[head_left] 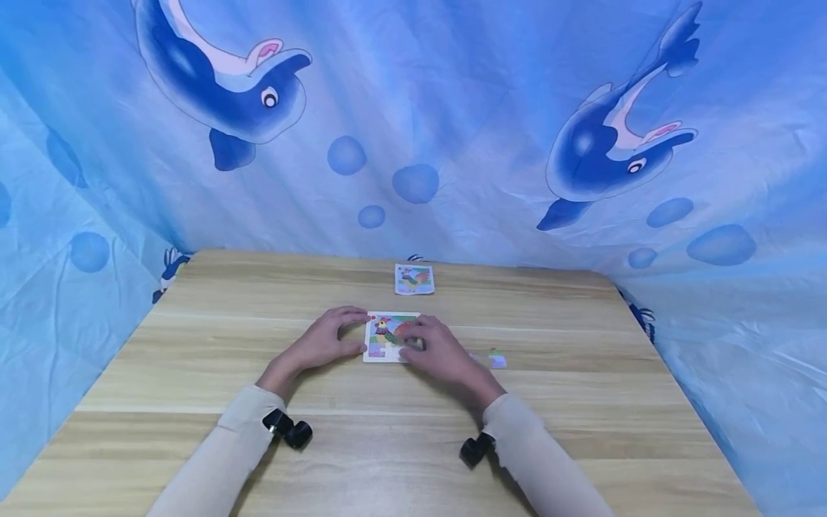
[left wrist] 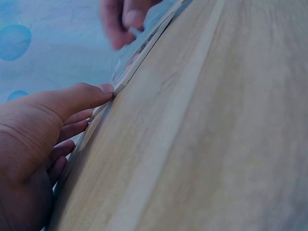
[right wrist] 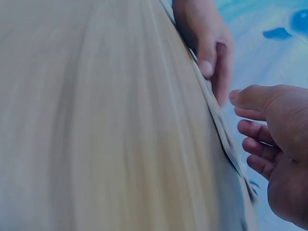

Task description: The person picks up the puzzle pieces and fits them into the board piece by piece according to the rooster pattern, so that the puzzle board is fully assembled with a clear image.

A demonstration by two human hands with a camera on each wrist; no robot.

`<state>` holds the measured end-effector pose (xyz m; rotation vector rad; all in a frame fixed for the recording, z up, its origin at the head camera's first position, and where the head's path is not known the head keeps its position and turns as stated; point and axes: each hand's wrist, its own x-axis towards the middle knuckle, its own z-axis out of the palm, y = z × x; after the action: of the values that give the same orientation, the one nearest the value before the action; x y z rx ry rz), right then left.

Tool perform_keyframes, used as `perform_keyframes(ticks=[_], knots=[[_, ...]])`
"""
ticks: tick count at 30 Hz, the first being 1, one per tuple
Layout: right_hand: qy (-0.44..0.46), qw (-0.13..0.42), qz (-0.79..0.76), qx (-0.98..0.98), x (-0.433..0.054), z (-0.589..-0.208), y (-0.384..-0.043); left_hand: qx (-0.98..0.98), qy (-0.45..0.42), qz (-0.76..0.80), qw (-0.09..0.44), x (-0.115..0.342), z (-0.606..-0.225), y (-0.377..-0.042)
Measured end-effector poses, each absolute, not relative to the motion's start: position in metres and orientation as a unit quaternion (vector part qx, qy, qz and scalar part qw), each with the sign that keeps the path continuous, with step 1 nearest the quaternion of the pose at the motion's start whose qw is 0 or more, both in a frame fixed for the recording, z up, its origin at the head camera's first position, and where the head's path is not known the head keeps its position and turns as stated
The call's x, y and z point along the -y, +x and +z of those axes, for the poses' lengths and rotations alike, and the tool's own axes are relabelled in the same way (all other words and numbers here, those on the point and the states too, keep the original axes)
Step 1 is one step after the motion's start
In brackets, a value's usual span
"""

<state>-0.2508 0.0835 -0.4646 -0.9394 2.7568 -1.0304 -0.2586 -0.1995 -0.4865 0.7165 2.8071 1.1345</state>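
A small jigsaw puzzle point(head_left: 382, 343) with a white border and a colorful rooster picture lies flat on the table. Pale bare patches show near its bottom edge. My left hand point(head_left: 323, 340) holds its left side, thumb at the lower corner and fingertips at the upper one. In the left wrist view the left thumb point(left wrist: 98, 95) presses against the board's edge. Over the right half hovers my right hand point(head_left: 442, 352), which hides that part of the picture. Its thumb and forefinger stand apart, and the right wrist view shows its other fingers point(right wrist: 260, 147) loosely bent with nothing visible between them.
Loose puzzle pieces point(head_left: 497, 360) lie right of the board, partly behind the right hand. A card point(head_left: 414, 280) with a matching rooster picture lies near the far edge of the wooden table point(head_left: 388, 459). A blue dolphin-print curtain point(head_left: 478, 129) hangs behind.
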Motion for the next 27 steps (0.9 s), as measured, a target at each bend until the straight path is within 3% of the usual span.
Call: perform_keyframes(ticks=[6, 15, 27], knots=[[-0.272, 0.026, -0.329, -0.904, -0.137, -0.462, -0.243, -0.900, 0.229, 0.370, 0.019, 0.198, -0.487, -0.261], [-0.284, -0.021, -0.317, -0.904, -0.207, -0.469, -0.240, -0.899, 0.229, 0.372, 0.018, 0.198, -0.486, -0.259], [-0.288, 0.021, -0.328, -0.899, -0.216, -0.480, -0.248, -0.896, 0.234, 0.378, 0.019, 0.197, -0.486, -0.259]])
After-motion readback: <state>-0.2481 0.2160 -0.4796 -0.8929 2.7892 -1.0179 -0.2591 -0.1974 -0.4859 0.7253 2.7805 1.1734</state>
